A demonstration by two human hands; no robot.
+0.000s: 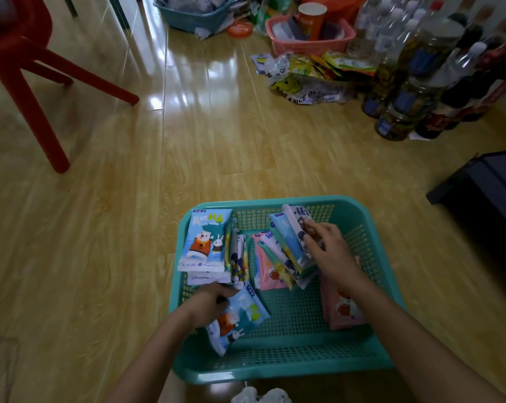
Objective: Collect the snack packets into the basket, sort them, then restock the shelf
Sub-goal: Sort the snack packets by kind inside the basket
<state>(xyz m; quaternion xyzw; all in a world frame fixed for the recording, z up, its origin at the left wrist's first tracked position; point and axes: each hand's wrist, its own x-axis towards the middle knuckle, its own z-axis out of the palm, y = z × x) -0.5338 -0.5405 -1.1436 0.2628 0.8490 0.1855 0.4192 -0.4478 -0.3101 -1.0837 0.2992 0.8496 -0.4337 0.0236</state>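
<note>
A red plastic chair stands at the far left on a glossy yellow-brown wooden plank floor that reflects pale light; its seat runs out of the picture. Below it the boards lie bare up to a teal perforated plastic basket resting on the floor at lower centre. Against the basket's left wall leans a light-blue snack packet printed with a bear and a rabbit, with more packets tucked behind and under it, their prints mostly covered. The left hand comes in from below and grips the top edge of a second light-blue bear packet, which tilts over the basket's mesh floor. In the middle a slanting row of mixed packets, blue, white and pink, stands on edge. The right hand rests on this row, fingers bent around the white packet at its right end; how firmly it holds cannot be told. A pink packet with a red mug lies partly under the right forearm.

At the top, a second teal basket and a pink plastic basket with an orange paper cup are blurred. Right of them lie crumpled yellow wrappers and clear and dark bottles and jars, soft and cut off. A dark box-like object leaves the right edge.
</note>
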